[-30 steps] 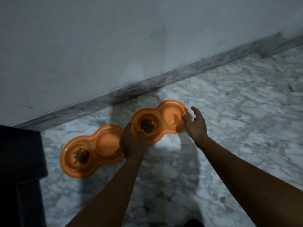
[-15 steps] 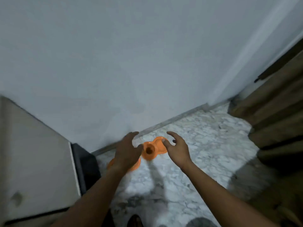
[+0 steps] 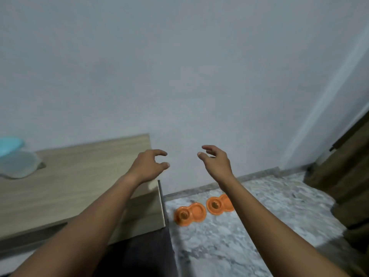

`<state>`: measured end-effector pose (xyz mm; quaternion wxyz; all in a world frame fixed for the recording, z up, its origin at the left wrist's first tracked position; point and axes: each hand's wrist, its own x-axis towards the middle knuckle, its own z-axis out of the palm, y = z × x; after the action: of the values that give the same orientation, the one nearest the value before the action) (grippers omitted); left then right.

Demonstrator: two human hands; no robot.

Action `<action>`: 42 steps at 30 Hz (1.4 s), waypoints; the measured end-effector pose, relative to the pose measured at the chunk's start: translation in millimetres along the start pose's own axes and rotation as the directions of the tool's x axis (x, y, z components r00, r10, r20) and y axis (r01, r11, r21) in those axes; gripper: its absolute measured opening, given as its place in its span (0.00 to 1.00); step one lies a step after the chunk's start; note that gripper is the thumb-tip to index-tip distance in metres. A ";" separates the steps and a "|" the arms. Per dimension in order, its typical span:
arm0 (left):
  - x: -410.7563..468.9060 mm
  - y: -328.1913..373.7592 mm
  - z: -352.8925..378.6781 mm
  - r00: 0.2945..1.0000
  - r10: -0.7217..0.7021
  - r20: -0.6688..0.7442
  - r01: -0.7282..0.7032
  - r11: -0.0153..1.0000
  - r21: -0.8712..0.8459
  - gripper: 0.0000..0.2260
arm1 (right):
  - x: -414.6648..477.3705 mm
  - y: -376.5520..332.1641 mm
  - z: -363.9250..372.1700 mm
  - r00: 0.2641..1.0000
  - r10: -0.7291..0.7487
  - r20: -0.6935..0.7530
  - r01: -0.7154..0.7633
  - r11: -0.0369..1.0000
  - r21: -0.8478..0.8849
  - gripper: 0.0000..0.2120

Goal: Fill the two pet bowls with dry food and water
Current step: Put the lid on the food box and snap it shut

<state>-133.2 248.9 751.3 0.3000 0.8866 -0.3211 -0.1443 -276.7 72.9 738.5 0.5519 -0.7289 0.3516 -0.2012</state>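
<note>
I've got one view only, from the head camera, so nothing is shared with a second angle. It sits high, at standing height, facing forward and tilted down toward a plain wall (image 3: 179, 76) and the marble floor (image 3: 239, 226) at its foot. The wide lens bends the edges. Both forearms stretch out from the bottom corners, the left hand (image 3: 148, 166) and right hand (image 3: 216, 161) near the lens at mid-frame, fingers spread and empty. Far below, small in the frame, lie two orange double bowls (image 3: 189, 213) on the floor. A wooden tabletop (image 3: 69, 176) fills the left side, closer to me.
</note>
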 end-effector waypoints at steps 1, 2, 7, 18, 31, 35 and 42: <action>-14.0 -8.8 -17.7 1.000 -0.006 0.000 0.006 1.000 0.003 0.18 | -13.4 -14.8 11.9 1.000 -0.018 0.007 0.017 1.000 0.008 0.16; -24.3 -17.4 -32.1 1.000 -0.013 0.000 0.013 1.000 0.000 0.18 | -24.5 -26.4 22.8 0.999 -0.035 0.018 0.035 0.999 0.015 0.16; -87.3 -81.5 -115.3 0.998 -0.030 -0.051 0.029 0.999 -0.020 0.17 | -86.2 -79.3 107.5 0.986 -0.125 0.113 0.123 0.992 0.019 0.14; -194.5 -330.1 -284.8 0.978 -0.179 -0.103 0.179 0.984 -0.011 0.17 | -181.0 -130.3 403.2 0.953 -0.104 0.286 0.097 0.995 0.038 0.11; -239.9 -525.7 -358.8 0.889 -0.447 -0.094 0.436 0.892 -0.120 0.18 | -224.2 -129.1 647.0 0.865 0.007 0.501 0.047 0.994 -0.094 0.10; -253.5 -582.3 -373.4 0.835 -0.535 -0.131 0.517 0.843 -0.147 0.19 | -238.2 -127.4 706.1 0.826 0.045 0.562 0.036 0.991 -0.131 0.11; -257.8 -681.3 -406.6 0.759 -0.620 -0.196 0.601 0.784 -0.152 0.19 | -249.7 -129.5 799.5 0.810 0.103 0.577 0.023 0.978 -0.208 0.10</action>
<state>184.1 1014.8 658.4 0.3075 0.9406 0.0294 -0.1409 138.1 805.0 637.0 0.5595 -0.8005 0.1990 0.0818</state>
